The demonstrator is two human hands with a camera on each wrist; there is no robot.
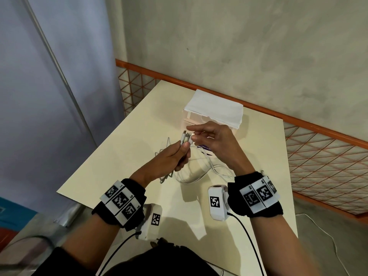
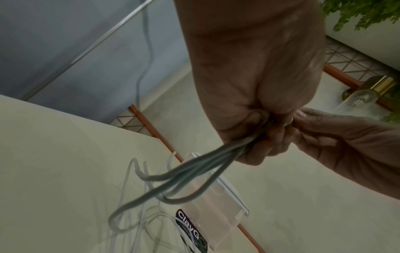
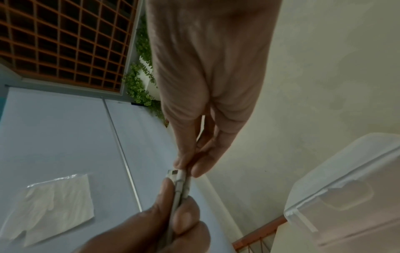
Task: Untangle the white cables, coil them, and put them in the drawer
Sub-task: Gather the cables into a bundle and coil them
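Nearby, "ClayG" sticker [image 2: 190, 229] beneath white cables [image 2: 194, 172]

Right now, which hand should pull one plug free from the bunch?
Probably the right hand: its fingertips already touch the plug ends. The left hand grips the white cables, so it should hold them steady.

The drawer unit [image 1: 191, 124] stands at the counter's [image 1: 123, 168] far side, a folded cloth [image 1: 215, 106] on it. Nearer, loose cables [image 1: 191, 176] lie on the counter.
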